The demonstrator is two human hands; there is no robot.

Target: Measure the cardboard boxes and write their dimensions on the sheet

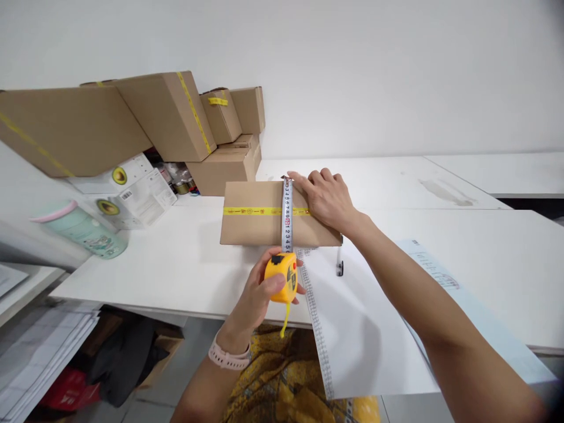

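A flat cardboard box with a yellow tape strip lies on the white table. My left hand is closed around a yellow tape measure at the box's near edge. Its metal blade runs across the box top to the far edge. My right hand lies flat on the box's right part, fingers stretched out, with fingertips holding the blade's end at the far edge.
Several cardboard boxes are piled at the back left beside a teal bottle lying on its side. A printed paper sheet and a pen lie right of the box. More papers lie under my right arm.
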